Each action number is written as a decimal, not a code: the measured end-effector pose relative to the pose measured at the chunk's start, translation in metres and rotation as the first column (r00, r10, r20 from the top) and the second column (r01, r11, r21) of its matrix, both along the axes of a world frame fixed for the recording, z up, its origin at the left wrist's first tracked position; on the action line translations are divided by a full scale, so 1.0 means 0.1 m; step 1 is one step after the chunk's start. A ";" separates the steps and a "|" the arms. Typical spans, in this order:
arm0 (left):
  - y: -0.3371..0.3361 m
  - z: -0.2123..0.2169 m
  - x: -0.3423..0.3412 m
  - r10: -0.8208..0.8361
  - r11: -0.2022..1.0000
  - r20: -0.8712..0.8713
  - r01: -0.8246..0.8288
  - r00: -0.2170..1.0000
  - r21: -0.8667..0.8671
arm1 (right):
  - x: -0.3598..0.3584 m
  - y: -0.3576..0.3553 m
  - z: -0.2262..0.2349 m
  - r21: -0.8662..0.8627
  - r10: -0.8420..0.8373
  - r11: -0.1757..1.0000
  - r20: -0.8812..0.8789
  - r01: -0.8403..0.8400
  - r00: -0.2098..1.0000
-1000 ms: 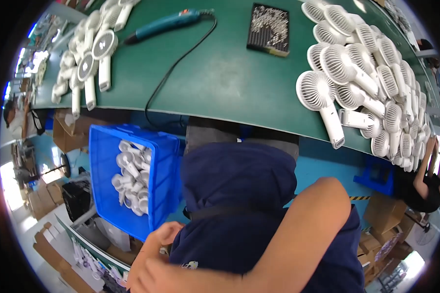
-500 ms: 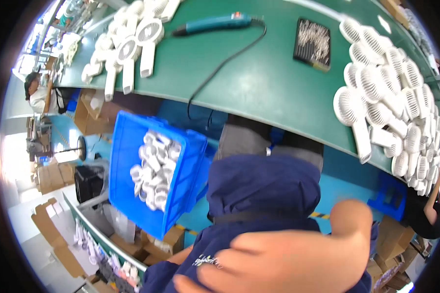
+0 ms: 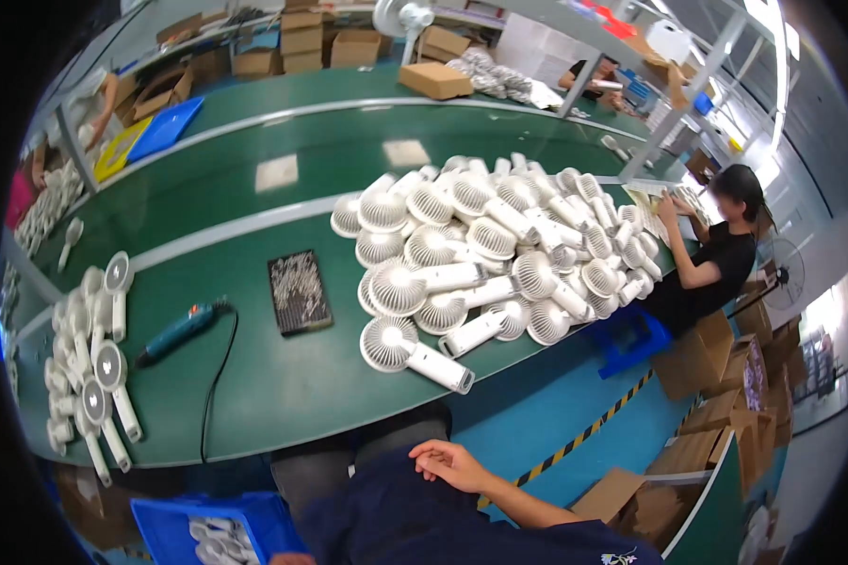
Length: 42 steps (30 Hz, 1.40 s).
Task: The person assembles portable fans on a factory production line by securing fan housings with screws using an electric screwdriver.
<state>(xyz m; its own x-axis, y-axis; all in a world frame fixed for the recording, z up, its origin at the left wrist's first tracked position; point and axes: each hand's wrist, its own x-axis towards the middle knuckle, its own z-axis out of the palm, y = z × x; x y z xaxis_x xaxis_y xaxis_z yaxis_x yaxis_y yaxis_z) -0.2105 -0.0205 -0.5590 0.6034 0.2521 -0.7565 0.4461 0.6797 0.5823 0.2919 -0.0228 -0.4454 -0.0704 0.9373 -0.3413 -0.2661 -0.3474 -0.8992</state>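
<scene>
My right hand (image 3: 448, 464) rests over my lap just below the table's front edge. Its fingers are loosely bent, and nothing shows in them. Of my left hand (image 3: 292, 559) only a sliver of skin appears at the lower edge, so its fingers are hidden. Closest to my right hand on the green table (image 3: 292, 395) lies a white handheld fan (image 3: 415, 353), at the front of a large heap of similar fans (image 3: 490, 240). A black tray of small screws (image 3: 300, 292) lies left of the heap. Further left are a teal electric screwdriver (image 3: 179, 331) with a black cord and more white fans (image 3: 111, 367).
A blue bin (image 3: 165, 527) with white fan parts stands below the table at lower left. A co-worker (image 3: 716, 250) sits beyond the heap at the right. Cardboard boxes (image 3: 697, 358) and a blue stool (image 3: 631, 339) stand on the floor at right.
The view has swung up and to the right, bringing the far tables and co-worker into sight. A hand, large and blurred close to the camera before, is gone from there; my right hand is at my lap.
</scene>
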 end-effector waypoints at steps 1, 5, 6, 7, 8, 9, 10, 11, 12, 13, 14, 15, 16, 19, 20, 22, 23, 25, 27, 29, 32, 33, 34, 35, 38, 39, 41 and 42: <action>0.32 0.54 0.56 0.425 0.905 -0.110 -0.424 0.899 0.036 | 0.05 0.02 -0.08 0.015 -0.058 0.998 0.068 0.057 0.996; 1.16 0.02 1.15 0.633 0.719 0.004 -0.590 0.774 0.366 | 0.21 -0.02 -0.49 0.037 -0.260 0.966 0.121 0.257 0.958; 1.36 -0.68 1.12 0.624 0.714 0.064 -0.602 0.779 0.358 | 0.31 -0.07 -0.59 0.011 -0.357 0.934 0.089 0.358 0.930; 1.48 -0.90 1.38 0.677 0.682 0.047 -0.650 0.735 0.334 | 0.42 -0.14 -0.68 -0.046 -0.456 0.884 0.139 0.465 0.879; 1.47 -1.53 0.92 0.675 0.654 0.088 -0.649 0.733 0.388 | 0.48 -0.20 -0.74 -0.074 -0.503 0.853 0.150 0.517 0.851; 1.43 -2.24 0.53 0.574 0.696 0.283 -0.640 0.768 0.325 | 0.51 -0.19 -0.92 -0.145 -0.520 0.823 0.197 0.549 0.831; 1.47 -2.84 0.24 0.443 0.750 0.470 -0.603 0.764 0.273 | 0.57 -0.21 -1.18 -0.228 -0.521 0.800 0.193 0.555 0.831; 1.51 -3.25 0.01 0.301 0.799 0.633 -0.551 0.713 0.241 | 0.58 -0.18 -1.36 -0.300 -0.430 0.813 0.268 0.498 0.862; 1.55 -3.48 -0.08 0.152 0.851 0.770 -0.478 0.620 0.217 | 0.58 -0.21 -1.53 -0.377 -0.335 0.807 0.341 0.454 0.878; 1.62 -3.54 0.08 0.009 0.899 0.880 -0.390 0.474 0.201 | 0.60 -0.29 -1.76 -0.441 -0.275 0.780 0.395 0.444 0.877; 1.71 -3.61 0.07 -0.122 0.924 0.943 -0.312 0.310 0.222 | 0.56 -0.28 -2.05 -0.503 -0.197 0.760 0.425 0.411 0.884; 1.96 -3.58 0.43 -0.141 0.935 0.946 -0.275 0.291 0.224 | 0.59 -0.45 -2.37 -0.606 -0.162 0.688 0.409 0.400 0.898; 2.21 -3.59 0.88 -0.153 0.945 0.943 -0.235 0.295 0.226 | 0.63 -0.59 -2.60 -0.696 -0.132 0.606 0.390 0.385 0.911; 2.53 -3.57 1.46 -0.144 0.947 0.913 -0.215 0.382 0.239 | 0.46 -0.47 -2.61 -0.800 -0.087 0.512 0.313 0.313 0.946; 2.64 -3.56 1.62 -0.138 0.947 0.900 -0.211 0.414 0.242 | 0.40 -0.37 -2.60 -0.784 -0.089 0.527 0.332 0.327 0.939; 2.96 -3.49 1.93 -0.128 0.950 0.870 -0.195 0.477 0.246 | 0.33 -0.13 -2.55 -0.753 -0.100 0.551 0.367 0.359 0.925; 3.11 -3.47 2.10 -0.121 0.952 0.853 -0.185 0.507 0.245 | 0.30 0.00 -2.53 -0.738 -0.106 0.561 0.384 0.375 0.917; 3.46 -3.37 2.49 -0.105 0.954 0.819 -0.174 0.564 0.243 | 0.36 0.28 -2.51 -0.706 -0.114 0.582 0.422 0.405 0.899; 3.85 -3.25 2.72 -0.079 0.952 0.775 -0.182 0.627 0.244 | 0.38 0.66 -2.49 -0.673 -0.105 0.613 0.451 0.414 0.887; 4.27 -3.09 2.72 -0.025 0.941 0.715 -0.225 0.698 0.253 | 0.34 1.17 -2.48 -0.641 -0.065 0.663 0.464 0.386 0.883; 3.81 -2.75 2.45 0.182 0.916 0.598 -0.356 0.780 0.185 | 0.32 1.06 -2.25 -0.657 0.099 0.702 0.473 0.275 0.875; 3.71 -2.65 2.35 0.264 0.886 0.559 -0.427 0.786 0.183 | 0.40 1.15 -2.20 -0.646 0.168 0.733 0.478 0.215 0.862; 3.58 -2.54 2.23 0.352 0.845 0.517 -0.503 0.780 0.184 | 0.48 1.24 -2.15 -0.632 0.242 0.762 0.482 0.143 0.842; 3.41 -2.41 2.10 0.446 0.789 0.476 -0.584 0.758 0.190 | 0.56 1.34 -2.12 -0.614 0.320 0.787 0.486 0.057 0.814; 3.04 -2.11 1.67 0.676 0.596 0.366 -0.767 0.640 0.239 | 0.59 1.71 -2.27 -0.524 0.485 0.830 0.509 -0.191 0.711; 2.83 -2.03 1.53 0.730 0.544 0.329 -0.801 0.599 0.251 | 0.54 1.68 -2.34 -0.495 0.516 0.831 0.517 -0.254 0.683; 2.58 -1.76 1.34 0.805 0.461 0.273 -0.845 0.527 0.272 | 0.48 1.71 -2.36 -0.426 0.540 0.837 0.547 -0.342 0.640; 2.35 -1.66 1.34 0.829 0.445 0.238 -0.855 0.505 0.267 | 0.51 1.52 -2.33 -0.407 0.541 0.839 0.559 -0.361 0.629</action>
